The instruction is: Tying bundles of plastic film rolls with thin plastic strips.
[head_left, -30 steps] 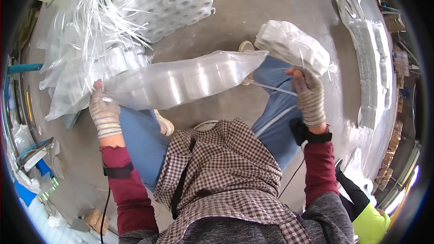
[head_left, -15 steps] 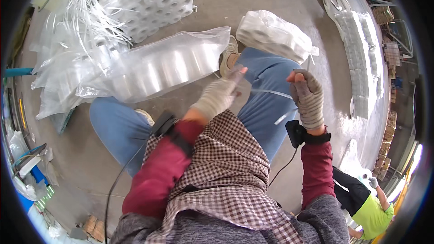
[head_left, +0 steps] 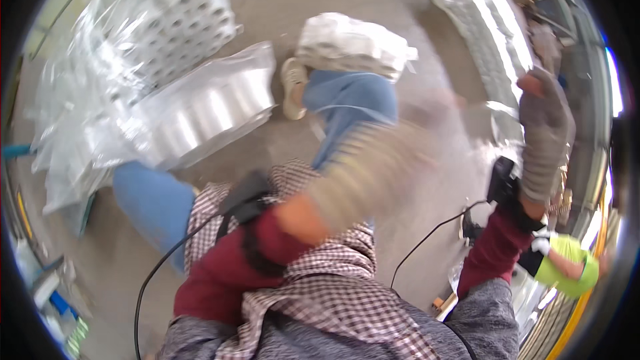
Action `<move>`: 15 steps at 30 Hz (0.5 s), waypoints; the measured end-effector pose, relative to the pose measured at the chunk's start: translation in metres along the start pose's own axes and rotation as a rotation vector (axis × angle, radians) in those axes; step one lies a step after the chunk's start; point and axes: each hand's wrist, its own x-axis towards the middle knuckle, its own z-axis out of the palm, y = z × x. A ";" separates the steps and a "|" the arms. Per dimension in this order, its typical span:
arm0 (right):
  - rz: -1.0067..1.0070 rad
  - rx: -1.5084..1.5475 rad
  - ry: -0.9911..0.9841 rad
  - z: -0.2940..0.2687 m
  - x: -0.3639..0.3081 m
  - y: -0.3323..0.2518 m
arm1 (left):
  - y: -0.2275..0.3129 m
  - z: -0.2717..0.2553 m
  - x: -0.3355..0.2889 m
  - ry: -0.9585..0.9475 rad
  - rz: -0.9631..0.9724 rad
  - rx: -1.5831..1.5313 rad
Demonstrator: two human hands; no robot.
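My left hand point(head_left: 373, 170), in a striped knit glove with bare fingertips, reaches across above my right leg. It is smeared by motion, so its fingers and anything in them cannot be made out. My right hand point(head_left: 547, 123), in the same kind of glove, is raised at the far right with its fingers drawn together; what they hold is hidden. A thin white strap point(head_left: 357, 107) crosses my jeans knee near my left hand. Beyond that knee lies a plastic-wrapped pack of white rolls point(head_left: 353, 43). A long clear bag of rolls point(head_left: 207, 103) lies to the left, by my legs.
A large stack of wrapped rolls point(head_left: 190, 23) stands at the far left under loose clear film point(head_left: 73, 113). Long wrapped packs point(head_left: 477, 27) lie at the far right. A black cable point(head_left: 430, 233) trails from my right wrist. A person in a lime-green top point(head_left: 567, 267) is at the lower right.
My right hand has swung outward to the right and up. My left hand has moved right and nearer to me. The view has turned, shifting the packs leftward.
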 end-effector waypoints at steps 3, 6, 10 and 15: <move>-0.204 -0.236 -0.225 0.042 -0.017 0.016 | -0.041 -0.059 -0.014 0.011 -0.619 -0.104; -0.146 -0.155 -0.338 0.084 -0.046 0.023 | -0.021 -0.073 -0.020 0.087 -0.722 -0.407; -0.133 0.022 -0.439 0.127 -0.064 -0.003 | 0.011 -0.074 -0.039 -0.110 -0.862 -0.773; 0.011 0.183 -0.606 0.141 -0.078 0.019 | 0.015 -0.108 -0.069 -0.166 -1.138 -0.883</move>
